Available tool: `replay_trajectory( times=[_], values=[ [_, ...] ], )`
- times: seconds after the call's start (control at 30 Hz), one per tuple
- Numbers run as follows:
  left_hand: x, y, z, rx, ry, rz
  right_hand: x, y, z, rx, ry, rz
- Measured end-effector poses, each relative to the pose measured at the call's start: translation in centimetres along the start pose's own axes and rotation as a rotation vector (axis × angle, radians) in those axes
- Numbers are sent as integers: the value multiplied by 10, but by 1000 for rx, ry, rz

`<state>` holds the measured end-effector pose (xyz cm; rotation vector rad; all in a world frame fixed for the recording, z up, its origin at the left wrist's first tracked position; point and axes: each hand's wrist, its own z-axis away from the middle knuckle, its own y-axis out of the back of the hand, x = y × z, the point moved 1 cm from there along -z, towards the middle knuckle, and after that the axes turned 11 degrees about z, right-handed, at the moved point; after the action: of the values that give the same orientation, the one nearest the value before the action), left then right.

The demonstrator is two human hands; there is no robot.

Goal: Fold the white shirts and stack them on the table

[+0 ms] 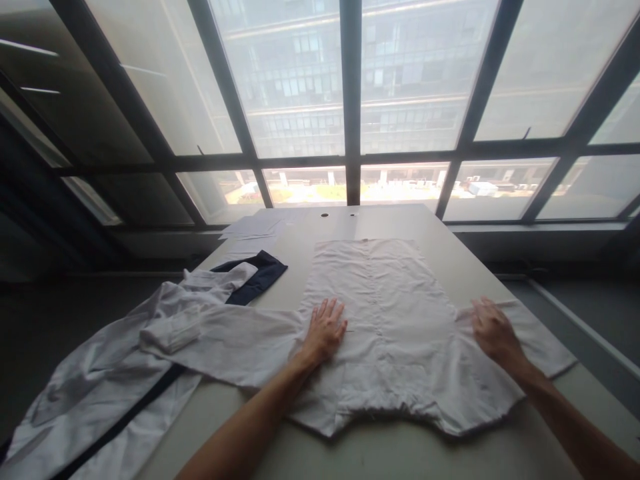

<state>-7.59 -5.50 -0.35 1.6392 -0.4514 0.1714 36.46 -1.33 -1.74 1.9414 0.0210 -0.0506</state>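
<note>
A white shirt (385, 313) lies spread flat on the table (430, 227), collar end towards me, sleeves stretched out to both sides. My left hand (325, 328) rests flat on its left shoulder area, fingers stretched out. My right hand (493, 328) lies on the right shoulder where the right sleeve (537, 337) begins, fingers out flat. Neither hand holds anything. The left sleeve (220, 333) runs out towards a second garment.
A second white garment with dark navy trim (100, 387) lies crumpled over the table's left edge, its navy part (260, 277) near the shirt. Sheets of paper (253, 228) sit at the far left corner. Two small holes (325, 215) mark the far tabletop. Large windows stand behind.
</note>
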Motion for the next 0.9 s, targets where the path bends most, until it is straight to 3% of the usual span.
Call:
replay_trajectory(
  times=[0.13,0.23,0.43,0.73,0.9],
  values=[
    [2,10,11,-37,4,-55,-83,6,16,-71,177,-109],
    [-9,17,29,-69,-18,-125,-111,1,31,-158,220,-70],
    [-34,22,52,-30,-62,-172,-110,-14,43,-199,232,12],
    [-40,21,0,-26,-25,-157,-116,-25,-9,-150,266,15],
    [-39,27,-4,30,-83,-153,-117,-29,-20,-118,283,-11]
  ],
)
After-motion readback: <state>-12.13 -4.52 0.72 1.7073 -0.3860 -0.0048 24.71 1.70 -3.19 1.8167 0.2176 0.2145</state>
